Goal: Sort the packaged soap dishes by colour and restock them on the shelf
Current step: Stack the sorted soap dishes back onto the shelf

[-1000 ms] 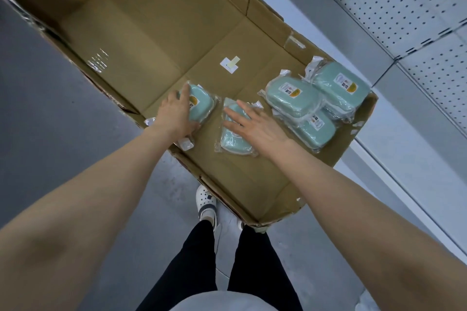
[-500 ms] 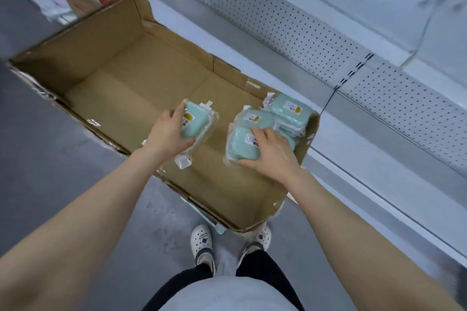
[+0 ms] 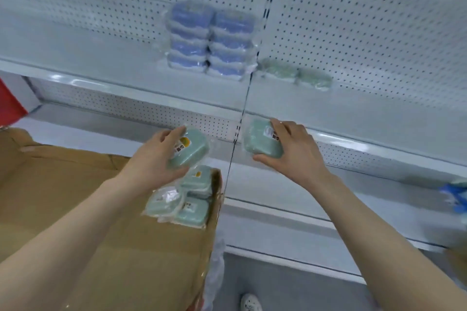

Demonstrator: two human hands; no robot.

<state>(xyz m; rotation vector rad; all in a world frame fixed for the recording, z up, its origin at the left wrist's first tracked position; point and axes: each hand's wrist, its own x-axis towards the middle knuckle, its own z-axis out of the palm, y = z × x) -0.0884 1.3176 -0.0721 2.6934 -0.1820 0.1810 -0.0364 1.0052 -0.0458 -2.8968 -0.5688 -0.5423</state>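
Soap dishes, one per hand: our left hand (image 3: 154,156) grips left green dish (image 3: 192,151), our right hand (image 3: 295,151) grips right green dish (image 3: 260,139), both held in air before shelf (image 3: 126,78), apart. Below left hand, three boxed dishes (image 3: 182,199) lie in cardboard box (image 3: 75,197) corner. On shelf we see blue dishes (image 3: 209,40) stacked, shelved green dishes (image 3: 295,74) just beside.

Matt brown cardboard of box (image 3: 75,209); smooth pale-green plastic of soap dishes (image 3: 194,155), wrapped in glossy, crinkled clear film (image 3: 165,195), with paper labels (image 3: 183,145); same film over blue soap dishes (image 3: 189,15); smooth, faintly glossy white-painted metal of shelf (image 3: 101,58) and perforated back panel (image 3: 353,20).
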